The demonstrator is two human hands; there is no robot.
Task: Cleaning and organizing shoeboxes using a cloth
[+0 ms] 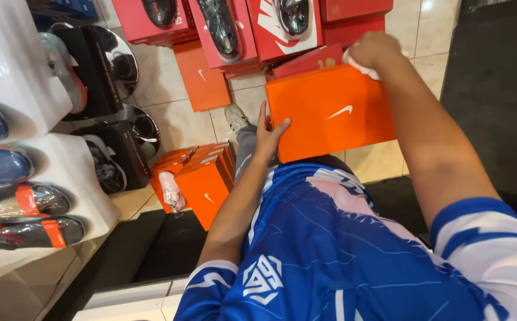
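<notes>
An orange shoe box (330, 110) is held out in front of the torso, above the tiled floor (175, 122), its long axis running left to right with a slight tilt, the right end higher. The left hand (267, 135) is pressed flat against the near left corner, fingers spread and extended along the lid, thumb at the edge. The right hand (374, 52) is set on the far right corner, fingers curled around a white cloth (359, 64) that is bunched under the palm and touching the lid. The box thus lies between the two hands, braced at opposite corners. Red boxes (282, 27) with shoes on top are stacked just beyond it; a second orange box (202, 184) stands lower left.
</notes>
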